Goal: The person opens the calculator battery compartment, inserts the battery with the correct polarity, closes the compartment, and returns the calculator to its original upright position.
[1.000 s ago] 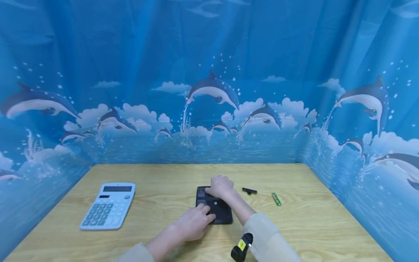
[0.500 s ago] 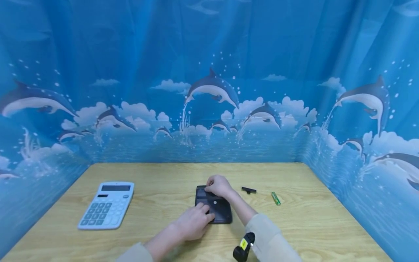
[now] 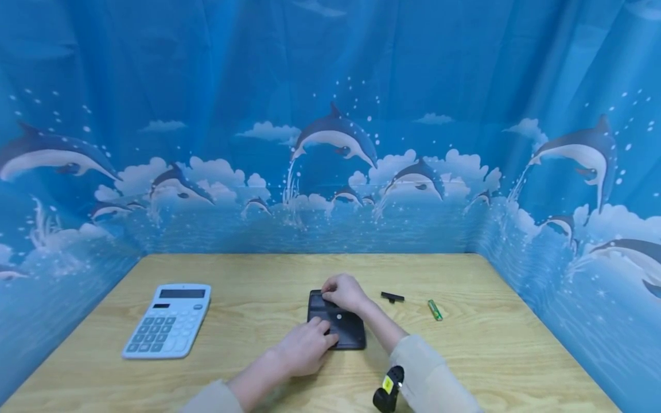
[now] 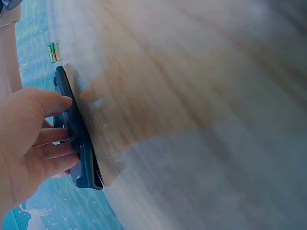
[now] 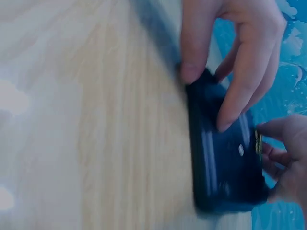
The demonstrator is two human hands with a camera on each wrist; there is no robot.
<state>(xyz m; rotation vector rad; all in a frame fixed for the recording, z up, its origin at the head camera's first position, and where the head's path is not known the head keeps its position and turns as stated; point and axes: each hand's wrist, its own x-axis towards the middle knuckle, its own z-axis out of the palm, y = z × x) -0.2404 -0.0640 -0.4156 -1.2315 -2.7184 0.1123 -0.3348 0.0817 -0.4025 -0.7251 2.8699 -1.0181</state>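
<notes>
A flat black device with a small white dot lies on the wooden table in front of me; its kind is not clear. At its near left side my left hand holds it, thumb by the near edge; the left wrist view shows thumb and fingers about the black edge. My right hand has bent fingers at the far end. In the blurred right wrist view, its thumb touches a corner and a finger touches the surface. Beside the left fingertips there, a yellow-green strip shows, too blurred to name.
Right of the device lie a small black bar-shaped piece with a tab and a green battery. A white calculator lies at the left. A blue dolphin-print curtain surrounds the table's back and sides.
My right hand's fingers have curled and drawn slightly left at the device's far end. The left hand stays in place, and the device has not visibly moved on the table.
</notes>
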